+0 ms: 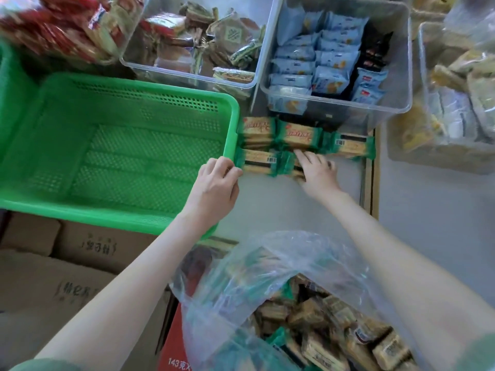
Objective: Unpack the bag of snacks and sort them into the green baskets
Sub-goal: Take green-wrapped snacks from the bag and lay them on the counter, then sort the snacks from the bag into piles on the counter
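Five snack packets (297, 135) in green-and-gold wrappers lie in two rows on the white table (281, 204), three at the back and two in front. All are outside the green basket (230, 103), just to its right, with the left-most ones up against its right wall.

Grip check: left hand (214, 183) has its fingers curled, thumb and fingertips pinching the crimped left end of the front-left packet (258, 162). The right hand (317, 171) lies on top of the front-right packet (296, 172), fingers reaching forward fairly straight, not wrapped round it. The tips are blurred, and the packet is mostly hidden under the palm.

The clear plastic bag (281, 263) sits at the near edge, mouth open, with more of the same packets inside.

Behind the rows are two clear bins: left bin (187, 73) holds brown and green packs, right bin (396, 103) holds light-blue packs. Cardboard boxes (80, 250) sit below the basket.
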Motion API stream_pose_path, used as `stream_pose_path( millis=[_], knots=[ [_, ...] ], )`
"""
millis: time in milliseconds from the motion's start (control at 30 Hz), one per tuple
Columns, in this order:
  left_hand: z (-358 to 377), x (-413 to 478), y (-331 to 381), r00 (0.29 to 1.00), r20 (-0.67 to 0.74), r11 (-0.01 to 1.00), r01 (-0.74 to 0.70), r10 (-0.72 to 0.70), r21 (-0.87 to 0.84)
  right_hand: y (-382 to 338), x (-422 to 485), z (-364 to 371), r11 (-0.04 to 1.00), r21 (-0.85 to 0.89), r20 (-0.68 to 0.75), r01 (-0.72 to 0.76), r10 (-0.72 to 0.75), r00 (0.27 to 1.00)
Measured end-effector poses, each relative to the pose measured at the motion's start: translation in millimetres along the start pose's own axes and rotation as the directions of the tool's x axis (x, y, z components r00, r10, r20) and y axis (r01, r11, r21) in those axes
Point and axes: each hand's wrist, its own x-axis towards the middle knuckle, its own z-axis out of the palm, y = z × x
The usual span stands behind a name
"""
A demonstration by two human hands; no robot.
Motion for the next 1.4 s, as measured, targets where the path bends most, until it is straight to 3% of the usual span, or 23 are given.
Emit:
stream_pose_path(
  millis=[200,333,500,633,767,833,1000,1100,1167,1267,1400],
  knots=[
    [-9,-7,3,0.999,0.032,0.999,-0.037,0.036,0.016,-8,-40,-14,0.999,0.038,-0.083,0.022,-0.018,0.996],
    [-20,-29,18,0.998,0.067,1.000,-0.015,0.013,0.019,-24,-116,-31,0.980,0.166,-0.244,0.106,-0.063,0.968],
    [-37,-84,54,0.990,0.118,0.997,-0.080,0.082,-0.017,-50,-235,-7,0.963,0.041,-0.344,0.266,-0.237,0.909],
    [-41,-138,84,0.966,0.155,0.977,-0.195,0.206,-0.087,-53,-303,34,0.924,-0.119,-0.186,0.363,-0.380,0.906],
    [-39,-188,100,0.907,0.240,0.937,-0.320,0.346,-0.138,-48,-336,54,0.966,-0.140,0.104,0.218,-0.205,0.973],
    [-39,-203,102,0.886,0.278,0.929,-0.350,0.370,-0.121,-48,-343,61,0.969,-0.184,0.247,0.166,-0.118,0.962],
    [-40,-217,101,0.867,0.337,0.929,-0.362,0.367,-0.080,-52,-346,55,0.958,-0.215,0.242,0.189,-0.135,0.961],
    [-44,-218,102,0.867,0.347,0.933,-0.350,0.357,-0.085,-51,-349,40,0.991,-0.078,0.199,0.110,-0.093,0.976],
    [-47,-215,104,0.881,0.329,0.940,-0.328,0.341,-0.095,-53,-351,23,0.988,0.156,0.172,-0.022,-0.005,0.985],
    [-53,-202,109,0.907,0.262,0.944,-0.308,0.329,-0.120,-53,-351,-8,0.851,0.499,0.081,-0.163,0.142,0.987],
    [-57,-168,114,0.935,0.214,0.959,-0.268,0.282,-0.090,-36,-339,-39,0.619,0.761,-0.022,-0.193,0.322,0.946]
  ],
)
